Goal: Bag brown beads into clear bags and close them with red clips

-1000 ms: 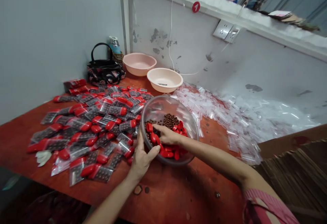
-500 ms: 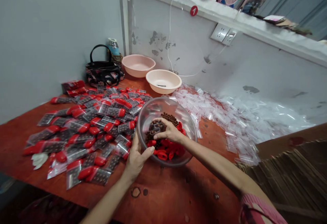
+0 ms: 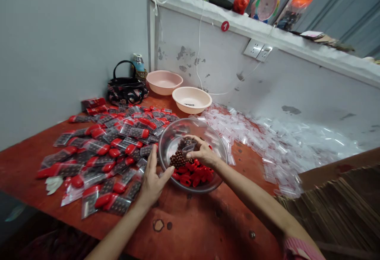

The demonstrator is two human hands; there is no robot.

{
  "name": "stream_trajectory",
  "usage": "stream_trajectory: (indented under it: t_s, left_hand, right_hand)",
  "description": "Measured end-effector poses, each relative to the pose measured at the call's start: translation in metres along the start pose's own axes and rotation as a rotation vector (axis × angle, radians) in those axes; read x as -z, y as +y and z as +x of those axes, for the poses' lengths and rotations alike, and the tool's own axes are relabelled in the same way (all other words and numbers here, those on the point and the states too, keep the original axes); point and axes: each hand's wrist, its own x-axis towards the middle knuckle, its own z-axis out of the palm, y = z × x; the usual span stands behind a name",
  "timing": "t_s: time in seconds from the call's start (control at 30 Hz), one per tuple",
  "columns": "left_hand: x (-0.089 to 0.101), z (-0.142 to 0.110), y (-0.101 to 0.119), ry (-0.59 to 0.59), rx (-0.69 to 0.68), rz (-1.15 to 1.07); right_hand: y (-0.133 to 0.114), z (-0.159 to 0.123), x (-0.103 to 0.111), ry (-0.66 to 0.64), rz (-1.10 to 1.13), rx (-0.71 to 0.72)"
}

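Observation:
A clear bowl (image 3: 222, 149) stands on the red table, holding brown beads (image 3: 177, 160) and a heap of red caps (image 3: 194, 173). Inside it, my right hand (image 3: 203, 153) grips a small clear plastic sleeve (image 3: 188, 148) between thumb and fingers, just above the beads; some beads seem to be in the sleeve. My left hand (image 3: 152, 181) is open beside the bowl's left side, fingers stretched upward and thumb near the rim. To its left lies a pile of bead-filled packets (image 3: 101, 147) with red ends.
Many clear empty sleeves (image 3: 252, 137) are spread on the right. A cream basin (image 3: 192, 107) and a pink basin (image 3: 164, 82) stand at the back, beside a black handbag (image 3: 126, 92). Stacked cardboard (image 3: 338, 208) is at the lower right.
My left hand has loosened from the bowl's side and spread its fingers. The right hand has lifted the sleeve slightly out of the beads. The view has tilted upward a little.

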Motion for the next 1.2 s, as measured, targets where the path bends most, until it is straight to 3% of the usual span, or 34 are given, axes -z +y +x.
stream_trajectory:
  t_s: [0.07, 0.13, 0.27, 0.43, 0.53, 0.63, 0.7, 0.77, 0.83, 0.97, 1.07, 1.13, 1.2]
  left_hand:
    - [0.001, 0.004, 0.010, 0.032, -0.164, 0.141]
    - [0.000, 0.013, 0.021, -0.044, -0.247, 0.197]
    - [-0.011, 0.044, 0.036, -0.217, -0.263, 0.335]
    - [-0.019, 0.067, 0.036, -0.270, -0.210, 0.411]
    - [-0.019, 0.067, 0.032, -0.205, -0.052, 0.220]
    - [-0.019, 0.065, 0.029, -0.136, 0.123, -0.081]
    - [-0.019, 0.064, 0.029, -0.112, 0.161, -0.211]
    - [-0.020, 0.064, 0.030, -0.083, 0.167, -0.268]
    - [-0.020, 0.064, 0.031, -0.054, 0.167, -0.279]
    - [-0.021, 0.064, 0.026, -0.041, 0.123, -0.176]
    - [-0.022, 0.064, 0.022, -0.025, 0.102, -0.106]
    - [-0.023, 0.066, 0.022, -0.032, 0.108, -0.106]
    - [-0.023, 0.068, 0.022, -0.054, 0.105, -0.116]
  right_hand:
    - [-0.005, -0.003, -0.001, -0.009, -0.030, -0.017]
    - [-0.009, -0.005, -0.003, -0.019, -0.061, -0.038]
    - [-0.009, -0.007, -0.008, -0.008, -0.068, -0.037]
    - [0.000, -0.008, 0.006, 0.044, -0.172, -0.004]
    - [-0.001, -0.004, 0.029, 0.009, -0.593, 0.026]
    - [-0.004, 0.007, 0.058, -0.079, -1.292, 0.072]
    - [-0.004, 0.015, 0.071, -0.198, -1.701, 0.081]
    - [0.001, 0.021, 0.074, -0.355, -1.960, 0.088]
    - [0.008, 0.024, 0.066, -0.512, -2.064, 0.149]
    - [0.024, 0.022, 0.029, -0.752, -1.913, 0.364]
    - [0.036, 0.021, 0.005, -0.893, -1.614, 0.393]
    - [0.041, 0.021, 0.000, -0.837, -1.379, 0.291]
    - [0.044, 0.020, 0.002, -0.668, -1.091, 0.105]
